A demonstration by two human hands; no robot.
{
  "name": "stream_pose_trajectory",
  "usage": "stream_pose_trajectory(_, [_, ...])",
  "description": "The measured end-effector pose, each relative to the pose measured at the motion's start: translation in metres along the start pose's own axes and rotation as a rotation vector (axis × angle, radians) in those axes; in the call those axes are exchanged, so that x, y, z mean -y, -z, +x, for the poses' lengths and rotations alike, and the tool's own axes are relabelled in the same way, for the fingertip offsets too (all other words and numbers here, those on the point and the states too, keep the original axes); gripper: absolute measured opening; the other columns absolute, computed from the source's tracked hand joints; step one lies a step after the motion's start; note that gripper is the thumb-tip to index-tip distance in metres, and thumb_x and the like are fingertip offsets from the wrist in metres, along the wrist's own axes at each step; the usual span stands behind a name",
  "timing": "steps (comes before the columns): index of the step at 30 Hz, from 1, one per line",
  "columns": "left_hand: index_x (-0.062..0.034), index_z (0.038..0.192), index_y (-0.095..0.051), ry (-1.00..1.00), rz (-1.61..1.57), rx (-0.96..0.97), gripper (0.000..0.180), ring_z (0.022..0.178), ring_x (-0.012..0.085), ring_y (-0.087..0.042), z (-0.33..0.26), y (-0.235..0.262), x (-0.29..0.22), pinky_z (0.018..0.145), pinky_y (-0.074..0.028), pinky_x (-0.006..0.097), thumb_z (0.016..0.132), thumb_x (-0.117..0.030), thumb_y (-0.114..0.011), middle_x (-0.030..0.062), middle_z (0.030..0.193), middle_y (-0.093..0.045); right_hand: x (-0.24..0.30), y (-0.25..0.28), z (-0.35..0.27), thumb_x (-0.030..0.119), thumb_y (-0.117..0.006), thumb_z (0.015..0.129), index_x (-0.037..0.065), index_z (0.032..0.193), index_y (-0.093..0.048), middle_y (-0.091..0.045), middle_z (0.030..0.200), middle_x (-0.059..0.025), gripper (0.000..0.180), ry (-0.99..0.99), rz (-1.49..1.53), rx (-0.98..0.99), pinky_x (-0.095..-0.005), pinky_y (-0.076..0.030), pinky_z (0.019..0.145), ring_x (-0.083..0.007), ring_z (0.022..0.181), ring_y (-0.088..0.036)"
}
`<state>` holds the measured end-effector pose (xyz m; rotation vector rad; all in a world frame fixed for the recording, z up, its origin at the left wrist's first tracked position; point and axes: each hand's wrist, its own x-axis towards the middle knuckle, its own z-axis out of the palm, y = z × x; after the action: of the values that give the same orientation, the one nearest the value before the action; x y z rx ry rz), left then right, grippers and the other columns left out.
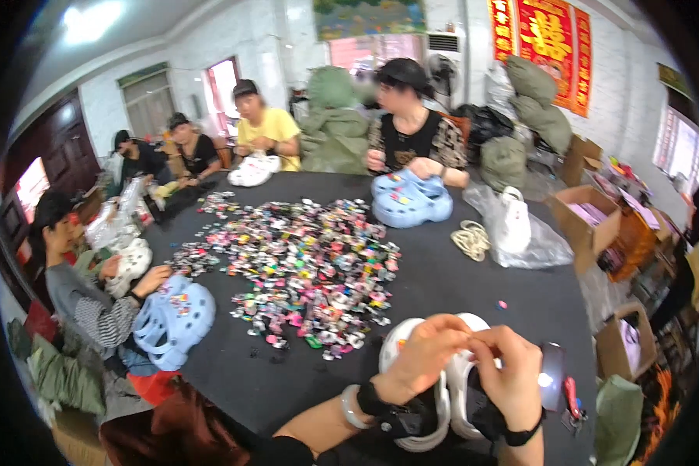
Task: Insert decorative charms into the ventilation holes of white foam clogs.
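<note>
A pair of white clogs [452, 400] stands on the black table in front of me, partly covered by my hands. Over the clogs, my left hand [427, 351] and my right hand [511, 371] meet with fingertips pinched together. Whatever sits between those fingertips is too small or hidden to make out. Left of the clogs spreads a large heap of small colourful shoe charms [311, 268]. One small pink charm [502, 304] lies alone beyond my right hand.
A phone [551, 376] and red-handled tool [572, 398] lie right of my hand. Light blue clogs [412, 199] are before a person across the table, more blue clogs [175, 320] at left. Rope [471, 240] and a plastic bag [542, 247] lie far right. Several co-workers sit around.
</note>
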<state>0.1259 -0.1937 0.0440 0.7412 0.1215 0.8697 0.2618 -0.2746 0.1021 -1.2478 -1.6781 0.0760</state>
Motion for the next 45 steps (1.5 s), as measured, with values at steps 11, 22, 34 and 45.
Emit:
stream_pose_trajectory(11, [-0.0033, 0.096, -0.066, 0.173, -0.053, -0.028, 0.011, 0.082, 0.0122, -0.056, 0.003, -0.012, -0.013, 0.083, -0.044, 0.031, 0.090, -0.010, -0.060, 0.0031, 0.088, -0.062, -0.004, 0.002, 0.007, -0.002, -0.068, 0.082, 0.001, 0.087, -0.061, -0.065, 0.068, -0.0077, 0.009, 0.007, 0.060, -0.026, -0.0240, -0.052, 0.052, -0.0151, 0.056, -0.066])
stream_pose_trajectory(22, [-0.0060, 0.092, -0.069, 0.188, -0.182, -0.015, 0.009, 0.081, 0.0130, -0.056, -0.010, -0.019, -0.008, 0.078, -0.043, 0.030, 0.090, -0.009, -0.060, 0.0022, 0.084, -0.063, -0.003, -0.002, 0.002, -0.003, -0.070, 0.077, 0.004, 0.086, -0.062, -0.061, 0.062, -0.0025, 0.013, 0.074, 0.095, -0.085, -0.0218, -0.047, 0.046, -0.0098, 0.049, -0.060])
stream_pose_trajectory(34, [-0.0064, 0.085, -0.067, 0.205, -0.281, -0.002, 0.009, 0.082, 0.0131, -0.054, -0.014, -0.021, -0.007, 0.076, -0.041, 0.030, 0.088, -0.010, -0.060, 0.0028, 0.085, -0.062, 0.009, -0.003, 0.003, -0.008, -0.067, 0.078, -0.001, 0.083, -0.060, -0.067, 0.069, -0.0081, 0.011, 0.036, 0.104, -0.052, -0.0213, -0.050, 0.053, -0.0103, 0.057, -0.065])
stream_pose_trajectory(45, [-0.0074, 0.083, -0.067, 0.251, -0.309, -0.009, 0.012, 0.085, 0.0129, -0.055, -0.016, -0.026, -0.010, 0.084, -0.040, 0.030, 0.088, -0.016, -0.061, 0.0014, 0.086, -0.063, 0.011, 0.002, 0.006, -0.008, -0.067, 0.077, 0.000, 0.082, -0.064, -0.066, 0.067, -0.0059, 0.010, 0.040, 0.152, -0.051, -0.0229, -0.049, 0.054, -0.0113, 0.055, -0.062])
